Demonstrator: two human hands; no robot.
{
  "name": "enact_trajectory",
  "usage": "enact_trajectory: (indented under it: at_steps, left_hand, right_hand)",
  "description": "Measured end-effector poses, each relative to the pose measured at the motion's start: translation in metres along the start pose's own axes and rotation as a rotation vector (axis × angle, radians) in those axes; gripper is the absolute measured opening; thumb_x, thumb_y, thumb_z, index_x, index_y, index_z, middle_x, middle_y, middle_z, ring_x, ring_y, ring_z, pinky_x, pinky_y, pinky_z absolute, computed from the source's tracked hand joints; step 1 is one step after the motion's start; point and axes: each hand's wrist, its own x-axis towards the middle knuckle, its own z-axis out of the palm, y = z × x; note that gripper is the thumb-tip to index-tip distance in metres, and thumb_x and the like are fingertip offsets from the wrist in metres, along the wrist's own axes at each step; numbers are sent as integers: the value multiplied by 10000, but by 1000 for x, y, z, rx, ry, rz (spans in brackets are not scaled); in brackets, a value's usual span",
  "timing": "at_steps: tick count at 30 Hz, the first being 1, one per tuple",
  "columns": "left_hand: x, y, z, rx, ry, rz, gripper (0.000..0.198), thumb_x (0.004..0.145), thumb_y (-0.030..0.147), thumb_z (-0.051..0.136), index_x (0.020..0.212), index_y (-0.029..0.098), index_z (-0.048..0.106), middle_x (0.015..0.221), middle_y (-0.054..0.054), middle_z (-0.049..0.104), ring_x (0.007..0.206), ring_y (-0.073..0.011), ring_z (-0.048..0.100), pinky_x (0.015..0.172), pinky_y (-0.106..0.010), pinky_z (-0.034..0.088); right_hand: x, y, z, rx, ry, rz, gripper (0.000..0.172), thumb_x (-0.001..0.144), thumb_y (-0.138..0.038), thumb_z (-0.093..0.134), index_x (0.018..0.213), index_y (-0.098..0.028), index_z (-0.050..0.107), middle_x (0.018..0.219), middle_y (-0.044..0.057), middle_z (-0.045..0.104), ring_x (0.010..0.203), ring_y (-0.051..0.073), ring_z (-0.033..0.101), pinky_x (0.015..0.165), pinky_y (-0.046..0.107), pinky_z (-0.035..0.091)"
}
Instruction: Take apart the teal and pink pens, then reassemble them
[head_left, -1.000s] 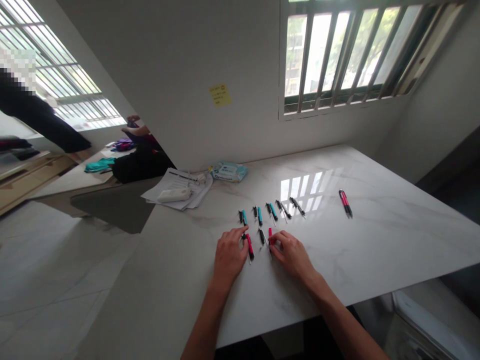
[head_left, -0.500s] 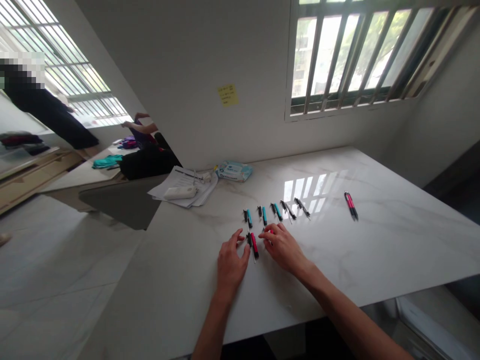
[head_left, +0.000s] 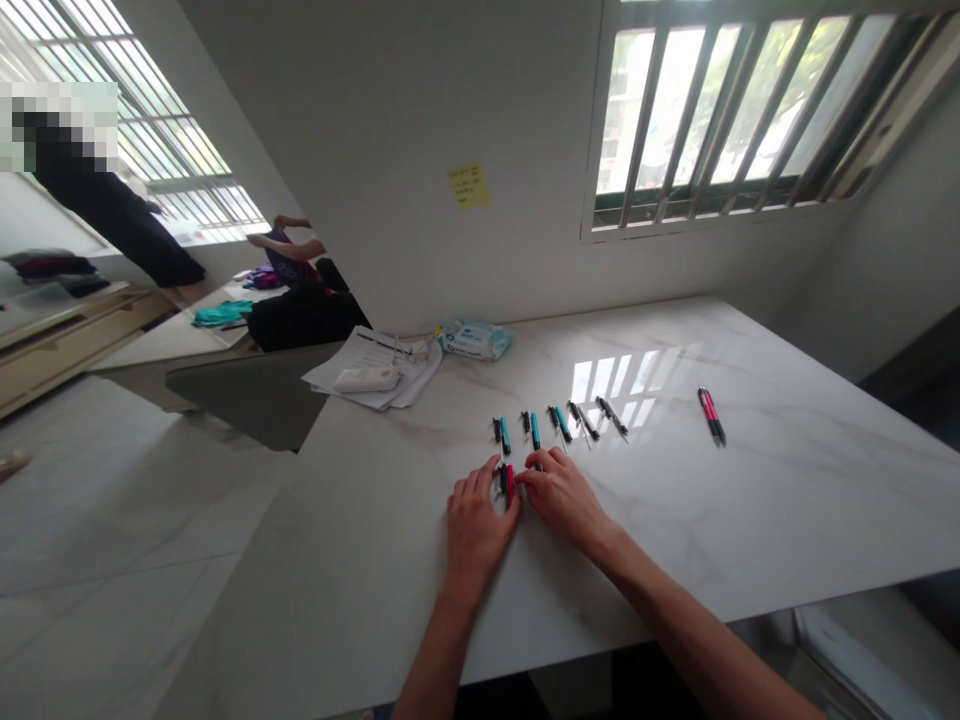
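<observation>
Dismantled pens lie in short groups on the white marbled table. My left hand (head_left: 480, 515) rests around a red pen barrel (head_left: 511, 484) and the black pen part (head_left: 502, 480) beside it, thumb and forefinger apart at either side. The thumb seems to touch the red barrel's lower end. Just to the right, my right hand (head_left: 564, 497) is low over the table with bent fingers drawn together; whatever lies under them is hidden. Behind the hands are teal pen barrels (head_left: 505, 436) with black parts, and grey-black pen pieces (head_left: 615, 415).
Two red-and-black pens (head_left: 712, 416) lie on the right of the table (head_left: 810, 480). Papers (head_left: 345, 350) with a white device (head_left: 367, 379) and a wipes pack (head_left: 476, 340) stand by the wall. At the far left, people are by another table with clothes (head_left: 223, 314).
My left hand has closed in around the red barrel and black part, its thumb now nearer them. My right fingers have shifted slightly left, and the red piece under them no longer shows.
</observation>
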Motion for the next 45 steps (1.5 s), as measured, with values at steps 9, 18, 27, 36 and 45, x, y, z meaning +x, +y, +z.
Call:
enact_trajectory:
  at_steps: [9, 18, 27, 36, 45]
  left_hand:
    - [-4, -5, 0, -62, 46, -14, 506, 925, 324, 618, 1411, 201, 547, 1209, -101, 684, 1101, -276, 617, 999, -431, 491]
    - [-5, -1, -2, -18, 31, -18, 513, 921, 345, 619, 1410, 207, 555, 1112, -85, 706, 1036, -285, 617, 974, -444, 478]
    - [-6, 0, -6, -23, -12, -38, 543, 898, 332, 634, 1420, 212, 550, 1081, -68, 705, 1020, -271, 614, 979, -432, 471]
    - [-7, -2, -3, -91, -45, -39, 554, 893, 294, 649, 1432, 246, 535, 1109, -56, 707, 1059, -269, 610, 1004, -440, 461]
    - [-8, -8, -4, -199, 22, -12, 532, 917, 296, 619, 1437, 232, 530, 1159, -68, 695, 1069, -269, 624, 1006, -463, 487]
  right_hand:
    - [0, 2, -5, 0, 49, 51, 272, 971, -155, 585, 1128, -261, 781, 1152, 91, 694, 1074, 274, 572, 983, 445, 512]
    - [-1, 5, -3, -29, 76, 46, 198, 979, -230, 620, 1075, -265, 790, 1248, 95, 670, 1164, 294, 552, 1021, 465, 495]
    - [-7, 32, -28, 10, 167, 137, 206, 991, -245, 589, 1082, -254, 774, 1187, 96, 674, 1124, 286, 566, 1005, 467, 496]
    - [-24, 130, -80, -119, 351, 381, 250, 940, -304, 570, 1100, -210, 736, 995, 92, 701, 979, 274, 603, 949, 411, 468]
    - [-94, 246, -137, -306, 208, 996, 629, 821, -645, 617, 1213, -156, 670, 991, 165, 733, 927, 339, 668, 763, 392, 469]
